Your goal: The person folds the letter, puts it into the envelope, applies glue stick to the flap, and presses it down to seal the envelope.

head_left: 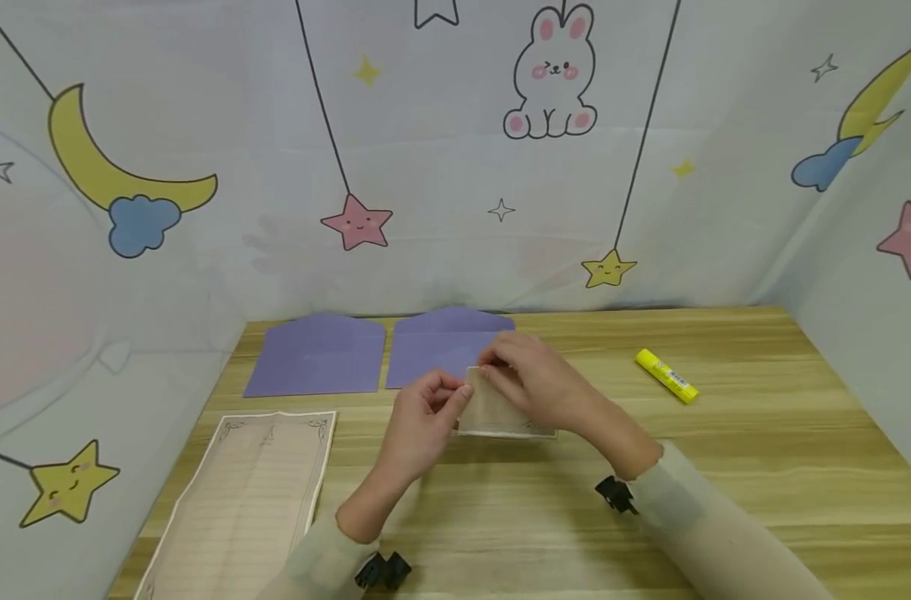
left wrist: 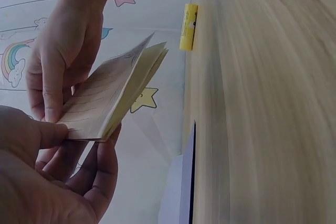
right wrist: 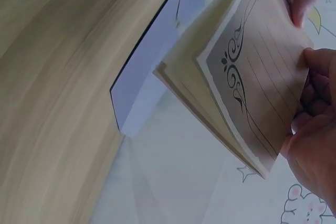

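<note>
A folded sheet of lined letter paper (head_left: pixel 503 415) with a scroll-pattern border is held up off the table between both hands. My left hand (head_left: pixel 423 421) pinches its left corner between thumb and fingers. At its upper edge, my right hand (head_left: pixel 538 379) grips the paper with thumb and fingertips. Several folded layers (left wrist: pixel 113 95) show in the left wrist view, fanned slightly apart at the far end. The right wrist view shows the ornament on the outer layer (right wrist: pixel 252 72) and a gap between the layers.
Two purple envelopes (head_left: pixel 316 358) (head_left: pixel 425 358) lie at the back of the wooden table (head_left: pixel 763 467), flaps pointing away. A yellow glue stick (head_left: pixel 667 376) lies at the right. An unfolded, creased sheet of lined letter paper (head_left: pixel 252 492) is at the left. A printed cloth backdrop (head_left: pixel 455 167) surrounds the table.
</note>
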